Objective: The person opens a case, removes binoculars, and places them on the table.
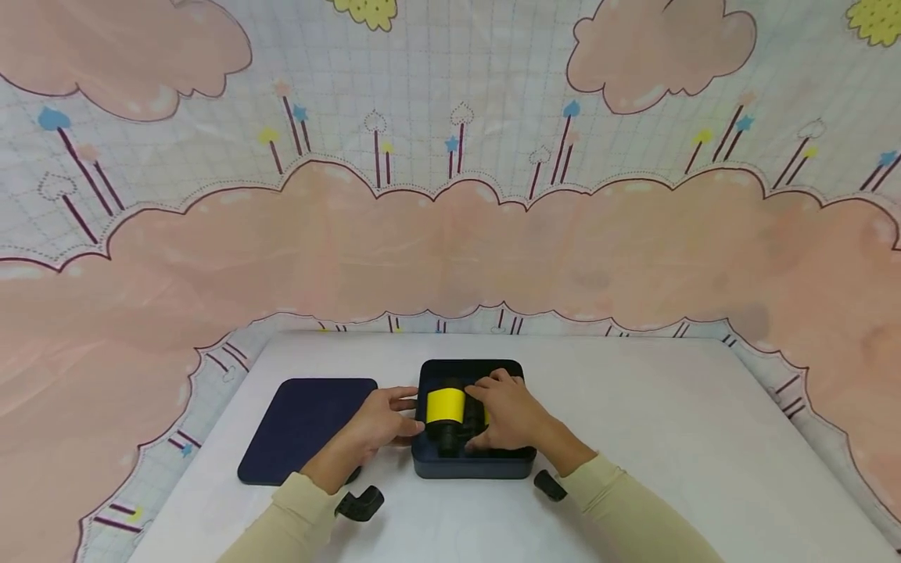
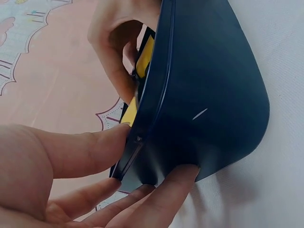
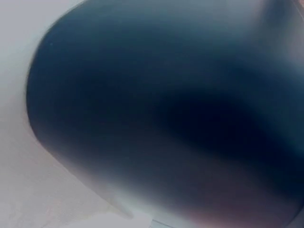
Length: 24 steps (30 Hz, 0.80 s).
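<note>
Binoculars with yellow panels lie inside a dark blue box in the head view. My right hand reaches over their right side, thumb toward the near end and fingers toward the far end, gripping them. In the left wrist view its curled fingers dip behind the box rim, beside the yellow. My left hand steadies the box from the left; the thumb is at the rim and the extended fingers touch the outer wall. The right wrist view is blurred, filled mostly by the dark box wall.
A flat dark blue lid lies on the white table left of the box, partly under the left forearm. Small black devices sit by both wrists. Behind the table hangs a curtain printed with pink clouds.
</note>
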Motion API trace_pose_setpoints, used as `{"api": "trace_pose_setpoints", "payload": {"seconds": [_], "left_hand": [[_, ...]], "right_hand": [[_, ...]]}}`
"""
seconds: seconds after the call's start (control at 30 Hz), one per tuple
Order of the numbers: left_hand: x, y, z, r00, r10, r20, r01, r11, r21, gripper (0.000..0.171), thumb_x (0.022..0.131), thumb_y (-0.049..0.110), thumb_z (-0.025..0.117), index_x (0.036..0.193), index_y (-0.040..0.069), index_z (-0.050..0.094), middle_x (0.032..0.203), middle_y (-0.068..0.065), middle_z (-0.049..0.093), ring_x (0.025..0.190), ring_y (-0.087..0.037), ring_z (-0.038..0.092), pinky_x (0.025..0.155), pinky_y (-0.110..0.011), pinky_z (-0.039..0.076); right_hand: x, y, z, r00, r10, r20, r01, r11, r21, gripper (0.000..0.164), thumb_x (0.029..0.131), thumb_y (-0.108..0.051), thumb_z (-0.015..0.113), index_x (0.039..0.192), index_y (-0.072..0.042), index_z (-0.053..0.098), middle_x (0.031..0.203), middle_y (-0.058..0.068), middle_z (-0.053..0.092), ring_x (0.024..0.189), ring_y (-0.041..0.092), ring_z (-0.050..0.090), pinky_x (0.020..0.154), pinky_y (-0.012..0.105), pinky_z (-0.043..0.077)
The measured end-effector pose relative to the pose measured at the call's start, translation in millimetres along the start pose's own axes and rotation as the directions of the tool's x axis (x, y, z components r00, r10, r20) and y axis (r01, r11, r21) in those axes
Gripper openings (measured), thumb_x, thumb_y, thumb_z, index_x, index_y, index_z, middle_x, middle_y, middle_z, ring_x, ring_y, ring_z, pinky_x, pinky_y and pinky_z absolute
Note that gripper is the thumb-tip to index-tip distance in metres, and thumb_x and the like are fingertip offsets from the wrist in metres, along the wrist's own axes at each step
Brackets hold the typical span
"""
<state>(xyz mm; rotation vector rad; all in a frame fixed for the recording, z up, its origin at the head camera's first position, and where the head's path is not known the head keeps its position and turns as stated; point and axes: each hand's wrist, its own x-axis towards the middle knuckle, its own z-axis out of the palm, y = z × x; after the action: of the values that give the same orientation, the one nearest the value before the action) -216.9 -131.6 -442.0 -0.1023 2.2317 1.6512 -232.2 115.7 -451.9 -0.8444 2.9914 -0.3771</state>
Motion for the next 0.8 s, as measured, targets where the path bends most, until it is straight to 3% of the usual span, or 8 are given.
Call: {"api": "trace_pose_setpoints", "payload": {"seconds": [0.8], "left_hand": [[-0.1, -4.5, -2.2, 1.0, -0.008, 0.019, 0.01, 0.996, -0.084, 0.071, 0.086, -0.013, 0.073, 0.152, -0.002, 0.049, 0.154, -0.029, 0.052, 0.122, -0.036, 0.068, 0.094, -0.052, 0.061]], "right_hand": [[-2, -6, -35, 1.0, 0.024, -0.018, -0.023, 0.998, 0.053, 0.088, 0.071, -0.053, 0.091, 0.144, -0.011, 0.063, 0.148, 0.01, 0.062, 0.141, 0.036, 0.045, 0.118, 0.065, 0.035]]}}
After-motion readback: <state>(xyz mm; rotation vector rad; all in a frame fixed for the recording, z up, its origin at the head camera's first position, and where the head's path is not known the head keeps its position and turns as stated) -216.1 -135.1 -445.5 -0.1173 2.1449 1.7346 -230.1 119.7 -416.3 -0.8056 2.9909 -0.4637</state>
